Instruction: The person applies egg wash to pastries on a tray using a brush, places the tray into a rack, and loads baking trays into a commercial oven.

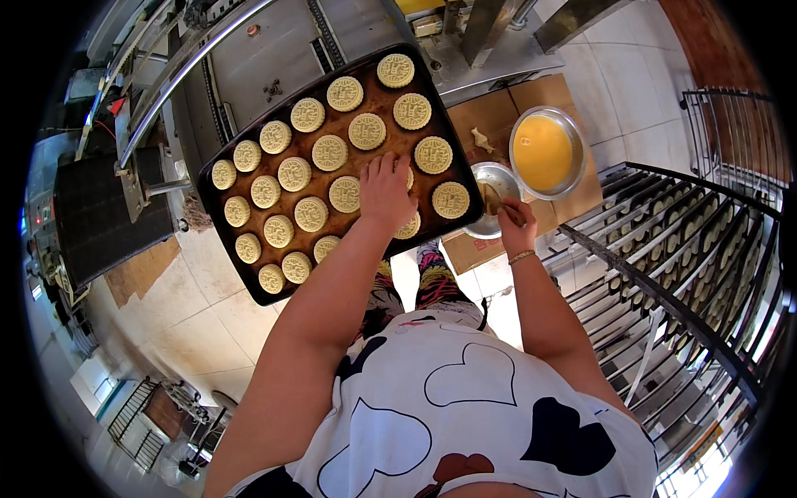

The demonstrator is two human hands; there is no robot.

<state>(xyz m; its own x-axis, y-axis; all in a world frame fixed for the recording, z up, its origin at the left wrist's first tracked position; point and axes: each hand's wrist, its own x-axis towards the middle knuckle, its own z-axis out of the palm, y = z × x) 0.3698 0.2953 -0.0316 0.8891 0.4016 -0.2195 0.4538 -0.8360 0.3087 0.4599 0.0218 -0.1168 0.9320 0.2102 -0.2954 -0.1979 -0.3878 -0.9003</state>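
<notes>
Left hand (383, 189) lies flat on the tray (249, 282) of round stamped cookies (330, 153), fingers spread, gripping nothing. Right hand (515, 231) has fingers closed on a brush (496, 202) dipped in the small bowl (490, 176), just beside the large bowl (564, 133) of yellow liquid. Rack (664, 274) at right.

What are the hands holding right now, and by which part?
The right hand grips a brush by its handle, bristle end in the small metal bowl. The left hand lies flat on the tray of stamped cookies, gripping nothing visible.
</notes>
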